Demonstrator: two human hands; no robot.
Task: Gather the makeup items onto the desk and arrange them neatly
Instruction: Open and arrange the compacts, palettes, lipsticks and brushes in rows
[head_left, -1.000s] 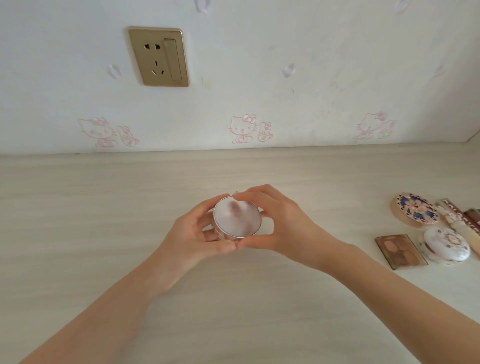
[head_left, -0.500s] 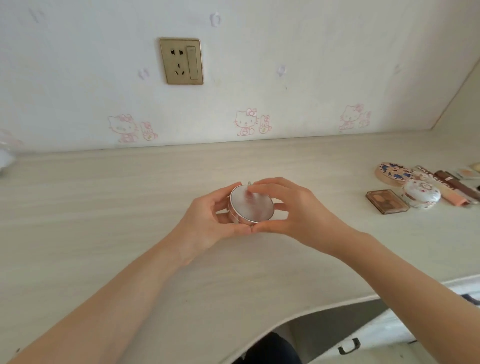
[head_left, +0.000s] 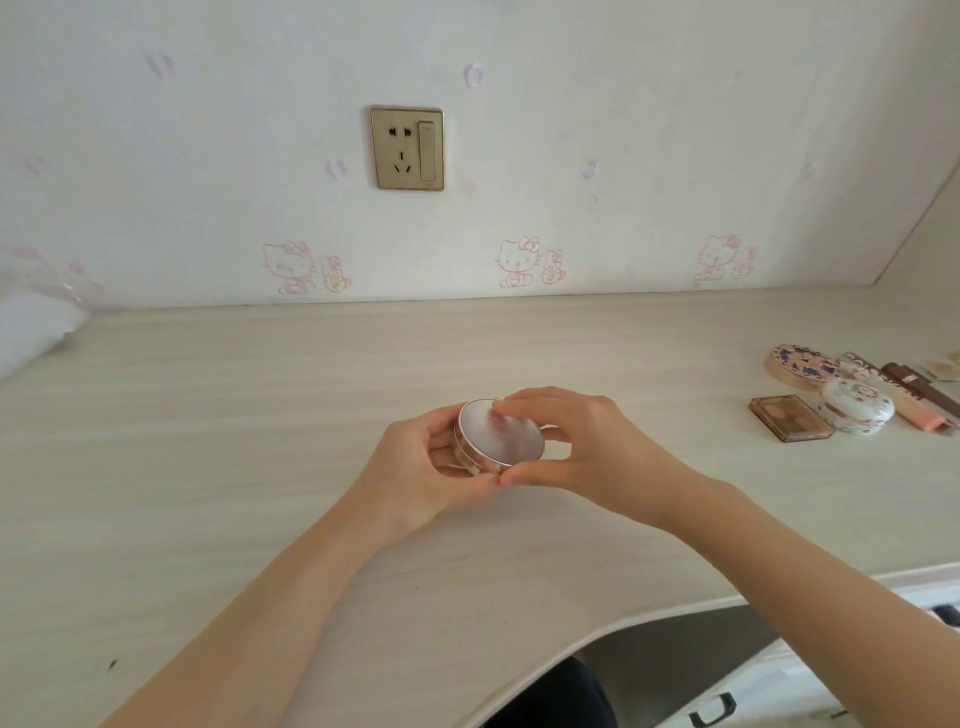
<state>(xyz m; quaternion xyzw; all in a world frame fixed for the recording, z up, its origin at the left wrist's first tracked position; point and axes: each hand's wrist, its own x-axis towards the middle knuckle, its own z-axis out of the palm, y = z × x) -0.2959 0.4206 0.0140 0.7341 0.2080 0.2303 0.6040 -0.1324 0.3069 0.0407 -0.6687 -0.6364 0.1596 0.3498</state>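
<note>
Two bare hands hold a round silver compact (head_left: 501, 432) above the middle of a pale wood-grain desk (head_left: 208, 415). The left hand (head_left: 421, 467) cups its underside and near rim, fingers curled around it; the right hand (head_left: 587, 447) pinches it, thumb at the near edge and forefinger laid across the top of the lid. Whether the compact touches the desk cannot be told, since the palms cover its base, and its far side is hidden behind the right fingers.

At the desk's right edge lies a cluster of makeup: a round compact with a blue floral lid (head_left: 802, 364), a white domed compact with a flower pattern (head_left: 857, 408), a brown eyeshadow palette (head_left: 789, 423) just beside it, and several tubes (head_left: 914, 400) partly cut off by the frame, their labels too small to read. A blurred white shape (head_left: 31, 332) at the far left is too indistinct to identify. A gold wall socket (head_left: 407, 148) sits on the wallpaper above.

Compared with half a second ago, the grip on the compact is unchanged, while the view has swung a little: the socket now sits nearer the centre, the desk's curved front edge shows more at lower right, and the white shape has come further in.
</note>
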